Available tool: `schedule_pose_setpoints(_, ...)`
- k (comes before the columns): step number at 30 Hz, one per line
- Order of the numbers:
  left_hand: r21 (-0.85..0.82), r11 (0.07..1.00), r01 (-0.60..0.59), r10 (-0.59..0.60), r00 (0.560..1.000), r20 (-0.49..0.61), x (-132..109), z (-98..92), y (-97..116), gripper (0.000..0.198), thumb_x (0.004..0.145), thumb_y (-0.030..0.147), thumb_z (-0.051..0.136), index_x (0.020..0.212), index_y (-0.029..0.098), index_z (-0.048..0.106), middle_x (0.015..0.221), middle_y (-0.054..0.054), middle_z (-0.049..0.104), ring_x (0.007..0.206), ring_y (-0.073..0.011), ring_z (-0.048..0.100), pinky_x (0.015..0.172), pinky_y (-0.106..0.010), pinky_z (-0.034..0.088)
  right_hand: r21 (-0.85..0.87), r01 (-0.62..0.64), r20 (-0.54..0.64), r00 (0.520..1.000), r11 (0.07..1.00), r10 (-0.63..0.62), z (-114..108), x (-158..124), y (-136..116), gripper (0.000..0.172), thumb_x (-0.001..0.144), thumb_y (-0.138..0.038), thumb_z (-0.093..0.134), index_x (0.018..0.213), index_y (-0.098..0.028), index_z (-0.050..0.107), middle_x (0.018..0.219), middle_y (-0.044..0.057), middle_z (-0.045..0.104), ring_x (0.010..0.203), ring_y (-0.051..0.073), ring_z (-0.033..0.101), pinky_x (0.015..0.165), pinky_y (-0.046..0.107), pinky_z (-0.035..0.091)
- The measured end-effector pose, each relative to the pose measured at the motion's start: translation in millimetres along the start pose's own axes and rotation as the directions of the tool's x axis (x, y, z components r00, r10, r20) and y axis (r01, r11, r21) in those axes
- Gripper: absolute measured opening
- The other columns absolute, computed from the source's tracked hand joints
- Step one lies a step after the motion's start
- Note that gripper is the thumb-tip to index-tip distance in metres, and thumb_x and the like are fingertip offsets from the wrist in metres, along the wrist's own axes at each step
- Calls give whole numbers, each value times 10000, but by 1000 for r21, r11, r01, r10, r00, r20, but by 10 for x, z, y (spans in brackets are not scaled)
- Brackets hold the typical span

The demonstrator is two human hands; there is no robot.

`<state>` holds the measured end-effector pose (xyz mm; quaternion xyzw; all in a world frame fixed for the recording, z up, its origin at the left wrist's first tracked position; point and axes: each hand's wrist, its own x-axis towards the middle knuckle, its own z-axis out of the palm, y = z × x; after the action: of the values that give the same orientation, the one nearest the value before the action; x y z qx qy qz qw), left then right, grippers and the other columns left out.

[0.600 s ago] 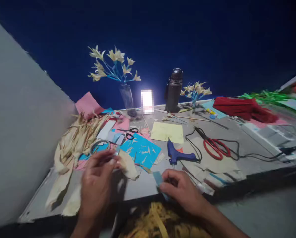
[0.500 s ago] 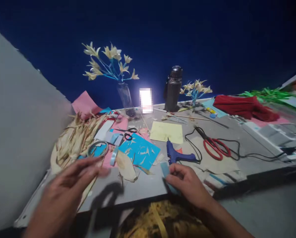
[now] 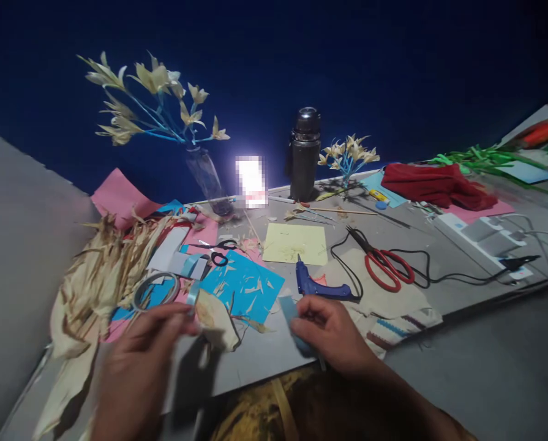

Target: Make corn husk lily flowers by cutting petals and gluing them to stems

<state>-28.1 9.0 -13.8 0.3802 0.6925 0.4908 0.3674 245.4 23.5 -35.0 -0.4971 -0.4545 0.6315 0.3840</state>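
Observation:
My right hand (image 3: 326,331) is closed around a light blue strip (image 3: 288,309), whose upper end sticks out past the thumb near the table's front edge. My left hand (image 3: 147,352) is raised over the front left of the table, thumb and fingers drawn together in a pinch; anything between them is too blurred to make out. Just beyond its fingertips are a short light blue band (image 3: 193,293) and a pale dried husk piece (image 3: 216,321). Past my right hand lies a blue glue gun (image 3: 322,285), its nozzle pointing away from me.
Dried husks (image 3: 87,275) pile up at the left beside a tape roll (image 3: 157,291). Black scissors (image 3: 218,251), a blue sheet (image 3: 250,282) and red-handled scissors (image 3: 388,266) lie around. A glass vase (image 3: 207,177), a flask (image 3: 305,156) and a power strip (image 3: 478,245) stand farther off.
The view has shifted, so the table things sit farther left. My left hand's fingers are closer together and nearer the husk piece; my right hand keeps its hold on the light blue strip.

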Motion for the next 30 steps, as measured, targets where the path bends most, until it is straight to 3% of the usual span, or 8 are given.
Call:
schedule_pose_setpoints(1,-102,988,119,-105,986,130,-55,237,62,354,664,415,819,880,163,694,760,-28,695,718,-191,654,639,-267,523,-29,6,18,1000,1000,-6,61,13,-25,180,739,-322,672,742,-165,584,594,-46,467,528,93,404,486,209,308)
schedule_pose_setpoints(3,-269,895,356,-236,889,392,-222,625,153,345,640,396,829,841,159,679,737,-44,706,656,-182,651,623,-267,512,-86,46,64,997,995,-40,147,25,-75,158,734,-305,655,736,-158,597,585,-32,509,523,98,431,489,211,326)
schedule_pose_setpoints(5,-322,826,463,-258,818,515,-373,852,190,310,634,348,839,806,161,661,673,-23,683,594,-139,611,588,-226,470,-124,95,97,992,988,-83,183,21,-113,153,732,-303,637,725,-153,607,596,-6,567,532,109,466,499,216,357)
schedule_pose_setpoints(12,-339,766,546,-280,759,588,-398,920,98,274,668,287,824,751,171,590,654,-11,665,603,-141,603,594,-234,456,-257,166,82,985,952,-150,152,17,-66,142,733,-292,616,711,-153,638,574,-6,583,511,107,470,488,208,365)
schedule_pose_setpoints(17,-416,716,561,-299,785,543,-345,874,46,221,703,244,797,793,182,604,656,-5,669,610,-141,608,632,-256,487,-334,146,95,988,931,-121,113,33,51,130,736,-281,667,749,-153,688,554,-32,546,514,103,478,492,201,359)
schedule_pose_setpoints(24,-518,731,445,-304,891,336,-238,756,100,257,632,230,837,801,160,657,717,-4,689,642,-131,617,644,-244,527,-436,122,118,990,892,-78,-76,-12,112,63,759,-218,672,771,-161,698,598,-29,572,547,107,493,513,206,349)
schedule_pose_setpoints(27,-551,722,420,-325,908,266,-220,751,161,282,595,202,853,799,163,662,742,2,703,701,-143,646,669,-244,539,-545,162,67,986,822,-150,-220,-33,51,103,838,-252,625,795,-173,676,658,-17,597,602,122,521,560,223,372)
schedule_pose_setpoints(30,-541,726,423,-292,903,315,-226,755,160,255,633,224,836,798,160,652,740,-3,706,719,-153,657,712,-263,543,-647,219,40,966,731,-254,-348,-19,5,173,926,-270,542,819,-186,647,746,11,647,692,155,581,647,264,421)
